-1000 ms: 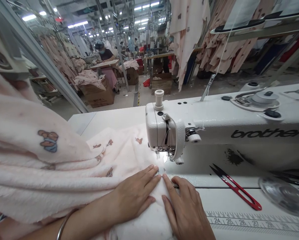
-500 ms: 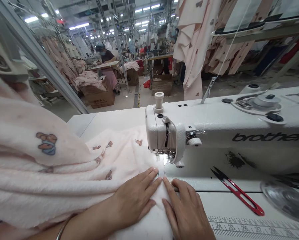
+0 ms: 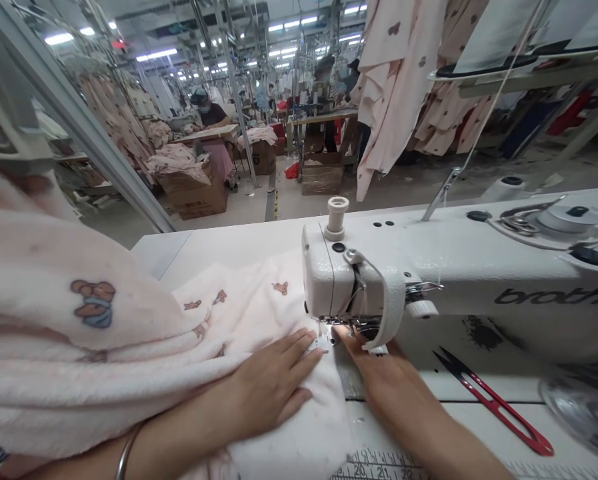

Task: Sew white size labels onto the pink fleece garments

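Pale pink fleece fabric [image 3: 143, 383] printed with small brown bears spreads over the left of the table and runs up to the sewing machine [image 3: 373, 267]. My left hand [image 3: 276, 380] lies flat on the fabric, fingers stretched toward the needle area. A small white label [image 3: 320, 343] shows just past its fingertips. My right hand [image 3: 373, 363] reaches under the machine head, to the right of the presser foot. The machine head covers most of its fingers, so what they touch is hidden.
Red-handled thread snips [image 3: 499, 407] lie on the table to the right, beside a clear plastic disc [image 3: 581, 413]. A ruler tape [image 3: 373, 465] runs along the front edge. Fabric pieces [image 3: 399, 80] hang behind the machine. People work at tables farther back.
My right hand has left the fabric beside my left hand and moved forward under the machine head. My left hand stays almost in place. The view has shifted slightly.
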Available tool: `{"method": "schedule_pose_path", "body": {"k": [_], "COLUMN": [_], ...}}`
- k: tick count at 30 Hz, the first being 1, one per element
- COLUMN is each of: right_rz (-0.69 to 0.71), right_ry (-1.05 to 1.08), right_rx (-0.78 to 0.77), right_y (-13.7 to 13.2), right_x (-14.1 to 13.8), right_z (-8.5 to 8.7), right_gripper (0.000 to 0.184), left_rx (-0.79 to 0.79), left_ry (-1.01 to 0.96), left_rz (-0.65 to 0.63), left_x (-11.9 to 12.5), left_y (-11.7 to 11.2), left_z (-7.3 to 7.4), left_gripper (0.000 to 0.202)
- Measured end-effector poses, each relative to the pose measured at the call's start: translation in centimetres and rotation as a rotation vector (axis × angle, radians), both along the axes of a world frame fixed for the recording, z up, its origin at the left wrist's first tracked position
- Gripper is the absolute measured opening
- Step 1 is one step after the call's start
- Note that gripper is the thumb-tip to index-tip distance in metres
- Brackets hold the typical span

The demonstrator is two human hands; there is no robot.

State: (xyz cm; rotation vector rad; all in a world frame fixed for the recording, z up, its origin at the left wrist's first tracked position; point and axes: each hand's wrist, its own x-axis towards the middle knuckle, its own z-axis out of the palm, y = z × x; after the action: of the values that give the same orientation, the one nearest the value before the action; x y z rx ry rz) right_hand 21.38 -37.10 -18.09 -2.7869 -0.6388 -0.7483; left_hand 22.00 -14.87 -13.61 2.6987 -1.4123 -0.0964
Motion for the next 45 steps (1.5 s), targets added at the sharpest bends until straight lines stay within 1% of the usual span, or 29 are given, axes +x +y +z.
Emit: {"method": "schedule_pose_path", "body": {"k": [1,2,3,5,7,12,21,25,28,31,34,37,39,41,45], "right_rz": [0.023,0.036,0.038,0.03,0.02,-0.01,-0.026,-0.023,-0.047,-0.091,-0.139,-0.118,-0.094,-0.073,0.027], "right_ry": [0.017,0.023,0.019,-0.001,-0.021,0.018,0.074,0.085,0.063,0.081,0.127,0.195,0.204,0.168,0.021], "right_rx": [-0.02,-0.03,-0.036,-0.044,-0.048,-0.04,0.011,-0.02,-0.039,-0.046,-0.029,-0.011,0.014,0.04,0.055], "right_y": [0.3,0.6,0.9,1.3,1.5,1.7,1.9,1.7,1.8,1.9,1.9,1.7,1.8,2.0,3.0], "right_x": [-1.2,-2.2,-2.9,-3.5,-3.3,-2.8,-3.4,-3.4,-3.4,-3.6,-3.8,-4.0,-4.2,-4.4,-5.0], "right_z": [0.1,0.1,0.0,-0.3,-0.6,-0.8,-1.0,-1.0,-1.2,-1.7,-2.1,-2.1,-1.8,-1.3,-0.6], "right_gripper": [0.05,0.054,0.055,0.05,0.046,0.046,0.049,0.051,0.052,0.059,0.077,0.084,0.084,0.082,0.065], "left_rx": [-0.014,-0.028,-0.041,-0.057,-0.063,-0.079,-0.064,-0.069,-0.077,-0.07,-0.057,-0.078,-0.108,-0.137,-0.171], "left_ry": [0.008,0.017,0.026,0.037,0.039,0.026,0.015,-0.004,-0.002,0.012,0.027,0.021,0.017,0.02,-0.002], "left_rz": [0.001,0.001,0.001,0.003,0.013,0.026,0.022,0.004,0.003,0.038,0.081,0.084,0.077,0.074,0.07], "left_x": [0.1,0.2,0.2,0.3,0.3,0.5,0.7,0.8,1.1,1.6,2.1,2.4,2.5,2.5,2.3], "left_y": [0.1,0.1,0.2,0.3,0.3,0.2,0.2,0.2,0.1,0.0,-0.1,-0.1,-0.1,-0.1,0.1], "left_z": [-0.1,-0.2,-0.3,-0.6,-0.7,-0.9,-1.1,-1.2,-1.1,-1.0,-0.9,-0.9,-1.0,-1.2,-1.6], "left_gripper": [0.05,0.051,0.052,0.053,0.053,0.051,0.05,0.049,0.048,0.047,0.045,0.044,0.044,0.045,0.047]}}
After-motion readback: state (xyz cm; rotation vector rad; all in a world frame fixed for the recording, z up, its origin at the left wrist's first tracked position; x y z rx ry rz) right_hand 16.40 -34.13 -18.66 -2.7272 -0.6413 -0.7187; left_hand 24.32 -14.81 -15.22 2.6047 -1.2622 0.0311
